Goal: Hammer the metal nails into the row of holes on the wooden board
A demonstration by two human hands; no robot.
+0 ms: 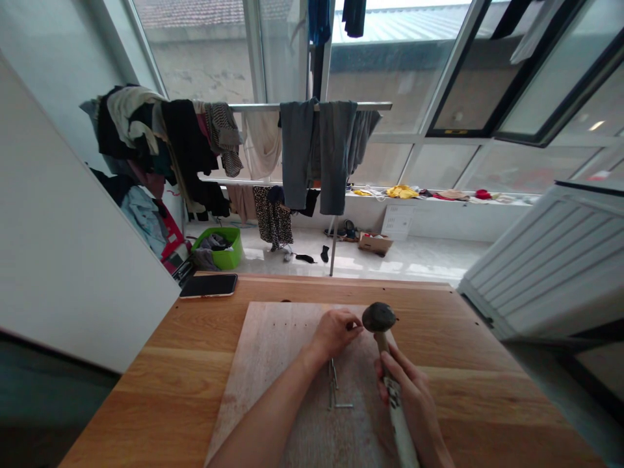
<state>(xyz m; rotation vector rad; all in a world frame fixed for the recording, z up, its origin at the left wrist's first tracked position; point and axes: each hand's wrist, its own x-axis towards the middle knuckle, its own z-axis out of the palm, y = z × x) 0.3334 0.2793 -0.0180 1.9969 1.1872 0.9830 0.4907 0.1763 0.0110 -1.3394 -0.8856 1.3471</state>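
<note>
My right hand is wrapped round the pale, worn handle of a mallet with a dark, rounded head. The mallet head is up beside the fingertips of my left hand. Those fingers are closed in a pinch over the upper right part of a wooden board; what lies between them is too small to make out. Several loose nails rest on the board below my left wrist. A row of small dark marks shows near the board's far left edge.
The board lies on a wooden table. A phone sits at the table's far left corner. Beyond stand a drying rack hung with clothes, a green basket and a cardboard box. A white slatted panel is at the right.
</note>
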